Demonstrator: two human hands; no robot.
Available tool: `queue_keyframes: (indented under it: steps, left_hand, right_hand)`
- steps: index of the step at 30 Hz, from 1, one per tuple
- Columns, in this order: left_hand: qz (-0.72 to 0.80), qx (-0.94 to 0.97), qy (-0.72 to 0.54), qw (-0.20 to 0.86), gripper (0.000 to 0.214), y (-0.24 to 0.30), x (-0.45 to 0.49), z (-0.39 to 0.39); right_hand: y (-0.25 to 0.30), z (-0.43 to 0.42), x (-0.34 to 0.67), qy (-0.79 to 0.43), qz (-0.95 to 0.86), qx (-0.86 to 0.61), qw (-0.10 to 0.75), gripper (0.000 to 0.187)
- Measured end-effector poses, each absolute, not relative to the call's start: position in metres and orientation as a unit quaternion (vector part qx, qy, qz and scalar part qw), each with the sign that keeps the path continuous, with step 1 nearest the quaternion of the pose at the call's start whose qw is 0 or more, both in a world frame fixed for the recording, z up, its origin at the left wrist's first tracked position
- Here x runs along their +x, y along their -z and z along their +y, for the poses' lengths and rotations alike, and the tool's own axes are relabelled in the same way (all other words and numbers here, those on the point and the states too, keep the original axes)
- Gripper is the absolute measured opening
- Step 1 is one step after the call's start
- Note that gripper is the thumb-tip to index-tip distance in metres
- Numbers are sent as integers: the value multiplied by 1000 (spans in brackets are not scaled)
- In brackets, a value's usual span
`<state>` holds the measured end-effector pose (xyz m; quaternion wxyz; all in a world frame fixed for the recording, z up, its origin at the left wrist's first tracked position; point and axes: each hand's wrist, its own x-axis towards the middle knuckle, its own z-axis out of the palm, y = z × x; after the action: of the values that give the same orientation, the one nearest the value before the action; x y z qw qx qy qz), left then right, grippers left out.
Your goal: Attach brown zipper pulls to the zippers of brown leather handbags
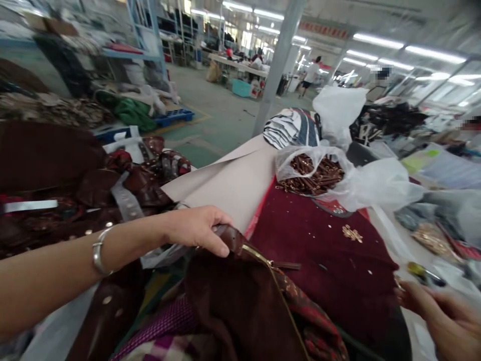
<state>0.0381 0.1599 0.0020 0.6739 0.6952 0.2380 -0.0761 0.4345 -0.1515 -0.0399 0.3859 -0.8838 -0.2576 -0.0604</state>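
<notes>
My left hand (199,228) is closed on the top edge of a dark maroon garment (233,296) with a brass zipper, at the lower middle of the view. A silver bangle sits on that wrist. My right hand (443,316) is at the lower right corner, fingers curled near a small yellow-handled tool (423,273); whether it holds anything is unclear. Between the hands lies a maroon cloth (323,250) spread over the table.
A clear plastic bag of copper-coloured metal parts (315,173) sits at the back of the cloth. A few loose gold parts (351,233) lie on it. More maroon garments (75,185) are piled at the left. A beige sheet (233,180) covers the table beyond. People work far behind.
</notes>
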Motion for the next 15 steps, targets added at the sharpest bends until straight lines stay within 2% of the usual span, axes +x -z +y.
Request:
queue_keyframes:
  steps: [5,11,15]
  left_hand:
    - [220,724,48,652,33,-11,20,138]
    - [210,755,31,620,29,-18,-2,120]
    - [192,770,7,608,24,-18,-15,114]
  right_hand:
    - [6,-79,309,-119,-426,-764,470,32]
    - [-8,-25,196,-411,-461,-623,480,26]
    - [-11,-14,166,-431,-497,-599,456,16]
